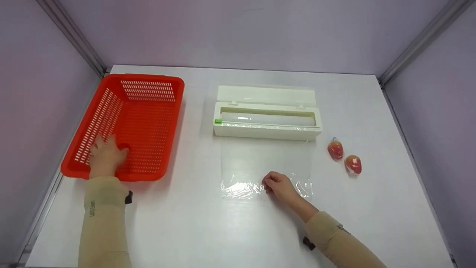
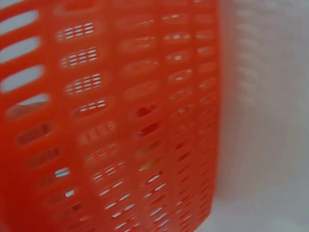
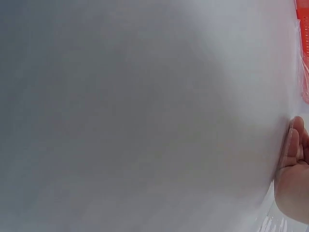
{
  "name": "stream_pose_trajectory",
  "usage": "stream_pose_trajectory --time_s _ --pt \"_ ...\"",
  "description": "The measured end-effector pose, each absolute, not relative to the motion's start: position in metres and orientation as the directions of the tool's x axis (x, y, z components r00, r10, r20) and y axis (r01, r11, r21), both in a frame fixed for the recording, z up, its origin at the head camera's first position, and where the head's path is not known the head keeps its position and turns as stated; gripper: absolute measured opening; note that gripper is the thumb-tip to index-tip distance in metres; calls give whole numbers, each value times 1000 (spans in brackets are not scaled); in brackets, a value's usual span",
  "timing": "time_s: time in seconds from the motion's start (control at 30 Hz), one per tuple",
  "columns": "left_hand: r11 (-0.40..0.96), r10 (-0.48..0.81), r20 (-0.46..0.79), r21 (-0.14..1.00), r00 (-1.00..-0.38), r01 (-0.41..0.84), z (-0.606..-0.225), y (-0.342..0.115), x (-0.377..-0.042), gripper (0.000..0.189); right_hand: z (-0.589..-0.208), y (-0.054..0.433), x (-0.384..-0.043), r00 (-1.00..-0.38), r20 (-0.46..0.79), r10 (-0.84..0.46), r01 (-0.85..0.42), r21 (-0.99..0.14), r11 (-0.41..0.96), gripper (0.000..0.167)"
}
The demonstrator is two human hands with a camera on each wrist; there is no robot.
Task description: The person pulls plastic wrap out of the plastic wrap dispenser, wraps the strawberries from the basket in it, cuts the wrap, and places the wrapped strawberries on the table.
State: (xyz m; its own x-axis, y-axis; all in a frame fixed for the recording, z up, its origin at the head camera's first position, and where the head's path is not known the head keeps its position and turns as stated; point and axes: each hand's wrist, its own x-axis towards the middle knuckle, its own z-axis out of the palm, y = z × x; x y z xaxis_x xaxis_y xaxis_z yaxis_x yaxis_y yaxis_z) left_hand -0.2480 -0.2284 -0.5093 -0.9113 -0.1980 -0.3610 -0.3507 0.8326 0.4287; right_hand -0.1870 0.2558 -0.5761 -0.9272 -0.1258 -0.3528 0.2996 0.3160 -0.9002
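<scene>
My left hand (image 1: pixel 106 158) reaches over the near rim of a red plastic basket (image 1: pixel 170 123), fingers spread and thumb out. Beside the thumb is a small red thing (image 1: pixel 123 145), partly hidden. Red and yellow patches show through the basket's slots (image 2: pixel 147 129) in the left wrist view. With its fingertips, my right hand (image 1: pixel 280 186) pinches the near edge of a clear cling film sheet (image 1: pixel 241 188). That sheet runs over the white table from a white cling film dispenser (image 1: pixel 260 131), whose lid stands open over the roll (image 1: pixel 267 118).
Two small red-yellow fruits, a farther wrapped fruit (image 1: pixel 335 149) and a nearer wrapped fruit (image 1: pixel 353 165), lie right of the film. A green slider (image 1: pixel 218 121) sits at the dispenser's left end. Pale walls (image 1: pixel 238 37) enclose the table's back and sides.
</scene>
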Motion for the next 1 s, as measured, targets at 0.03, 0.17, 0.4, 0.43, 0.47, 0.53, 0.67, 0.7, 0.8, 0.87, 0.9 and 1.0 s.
stream_pose_trajectory --time_s 0.03,0.17,0.4,0.43,0.47,0.53,0.67,0.7,0.8,0.87,0.9,1.0 --pt "838 -198 -377 414 -905 -355 -511 -228 -248 76 -576 256 -187 -928 -352 -124 300 -901 314 15" --pt "852 -214 -425 359 -880 -381 -514 -225 -250 69 -575 256 -187 -930 -346 -122 297 -905 303 16" --pt "854 -210 -529 309 -822 -418 -518 -220 -254 60 -574 257 -185 -931 -347 -116 294 -898 328 14" --pt "858 -207 -529 307 -823 -413 -519 -220 -255 59 -575 257 -185 -931 -348 -115 295 -897 329 14" --pt "861 -200 -529 307 -825 -406 -520 -220 -255 57 -575 257 -185 -931 -348 -112 295 -896 330 14" --pt "871 -181 -518 312 -836 -381 -521 -221 -256 51 -575 258 -185 -932 -346 -109 295 -896 331 14" --pt "880 -151 -508 321 -848 -350 -523 -223 -257 39 -576 257 -185 -936 -335 -104 281 -894 349 13" --pt "878 -151 -513 323 -845 -353 -523 -223 -257 37 -576 257 -184 -939 -327 -105 270 -891 364 13" --pt "866 -148 -521 342 -841 -365 -524 -224 -257 34 -577 255 -181 -951 -287 -115 207 -868 450 12" --pt "859 -143 -512 362 -847 -363 -525 -223 -259 33 -577 255 -176 -961 -235 -146 126 -842 525 12" --pt "855 -142 -499 374 -855 -360 -525 -223 -260 33 -576 255 -174 -963 -210 -168 84 -828 554 12" --pt "831 -160 -435 425 -886 -359 -527 -220 -264 37 -575 255 -166 -959 -143 -245 -45 -777 628 15"
